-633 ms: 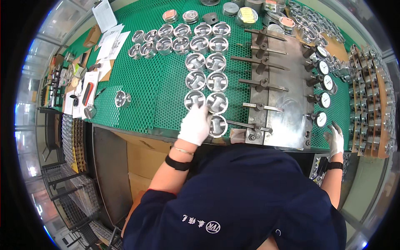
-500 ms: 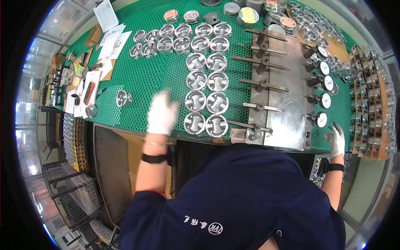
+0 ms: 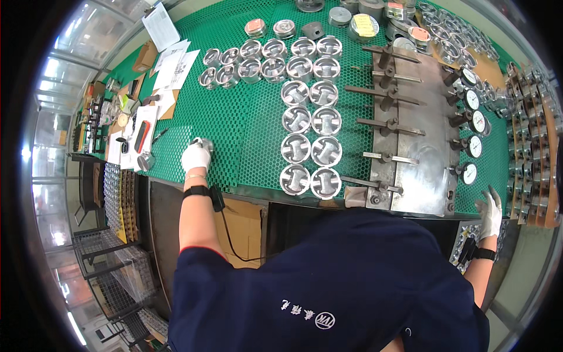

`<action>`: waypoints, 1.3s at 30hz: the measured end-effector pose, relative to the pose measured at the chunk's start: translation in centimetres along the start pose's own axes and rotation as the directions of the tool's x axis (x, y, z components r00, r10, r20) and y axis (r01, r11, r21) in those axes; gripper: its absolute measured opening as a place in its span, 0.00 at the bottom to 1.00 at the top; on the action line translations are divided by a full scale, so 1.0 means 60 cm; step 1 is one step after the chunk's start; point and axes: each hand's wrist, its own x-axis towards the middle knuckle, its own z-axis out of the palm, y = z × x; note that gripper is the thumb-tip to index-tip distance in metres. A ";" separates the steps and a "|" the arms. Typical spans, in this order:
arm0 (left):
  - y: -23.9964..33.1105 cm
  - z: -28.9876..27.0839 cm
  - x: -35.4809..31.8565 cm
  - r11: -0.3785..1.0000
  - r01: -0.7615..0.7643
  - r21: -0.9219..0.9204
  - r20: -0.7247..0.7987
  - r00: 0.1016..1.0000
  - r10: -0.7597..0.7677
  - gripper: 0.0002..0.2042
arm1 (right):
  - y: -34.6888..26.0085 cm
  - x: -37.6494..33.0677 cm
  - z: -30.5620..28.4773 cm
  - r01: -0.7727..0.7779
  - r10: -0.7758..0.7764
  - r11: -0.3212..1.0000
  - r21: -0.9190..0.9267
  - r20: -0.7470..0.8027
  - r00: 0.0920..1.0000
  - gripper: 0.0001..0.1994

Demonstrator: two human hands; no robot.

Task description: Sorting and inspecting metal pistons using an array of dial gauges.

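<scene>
White work gloves cover both hands. On the green mat at the left, my left hand [image 3: 196, 158] is closed around a single metal piston [image 3: 205, 144]; the glove hides much of it, and its upper edge shows past the fingers. My right hand [image 3: 490, 215] hangs at the bench's front right edge, fingers stretched and thumb apart, holding nothing. It is nearest to the lowest dial gauge [image 3: 468, 173] on the steel fixture plate [image 3: 419, 176]. Between my hands, machined pistons [image 3: 296, 149] stand in two columns, with further rows bending left at the far end.
Clamp bars [image 3: 384, 123] stick out leftward from the fixture. Stacked trays of pistons [image 3: 531, 146] rise at the right edge. Papers [image 3: 176, 67], a red-and-black tool [image 3: 141, 135] and a pen lie at the left. Labelled pistons [image 3: 255, 27] stand along the back.
My left hand has moved left and closed on the lone piston. My right hand stays by the bench edge, fingers still stretched. The whole view has shifted slightly.
</scene>
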 end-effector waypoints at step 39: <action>0.659 -0.214 -0.470 0.122 -0.838 -0.532 -0.354 0.351 0.867 0.45 | -0.112 -0.131 0.210 -0.153 0.141 0.986 -0.060 0.792 0.594 0.42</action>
